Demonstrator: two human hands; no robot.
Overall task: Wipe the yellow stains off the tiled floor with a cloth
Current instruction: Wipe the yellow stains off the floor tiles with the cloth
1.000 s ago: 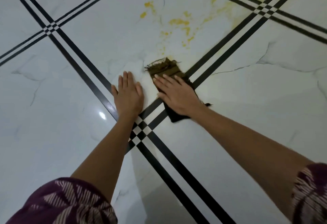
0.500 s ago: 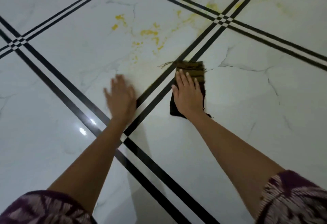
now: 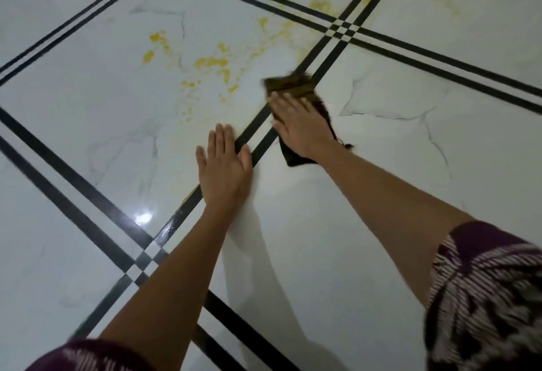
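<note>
Pressing flat on the cloth (image 3: 290,84), the R hand (image 3: 302,127) has straight fingers on top of it, not curled round it. The cloth lies on the floor (image 3: 381,180) across the two black lines (image 3: 325,45), just right of the big yellow stains (image 3: 211,62). More yellow sits farther off where the lines cross, & some faint yellow on the far tile. The L hand (image 3: 224,165) is open too, palm flat on the floor w/ nothing in it. It is near the cloth but not touching it.

What could go wrong, I think:
- The cloth may slip out from under the R hand, b/c that hand only pushes down & does not grab.
- The far end of the cloth looks brownish, maybe dirty. A dirty cloth could smear yellow over clean tile, not lift it.
- The floor is very shiny, w/ a bright light spot (image 3: 143,218) on it. If it gets wet, the L hand could slide & the person could tip forward.
- Yellow may get pushed into the thin gaps by the lines & stick there.
- Most stains are not wiped yet, & the small dots are easy to miss.

Containers: no bucket, bowl or bottle in view, so nothing to tell inside any. W/ no water seen, the cloth can't be rinsed here, so smears are more likely.
</note>
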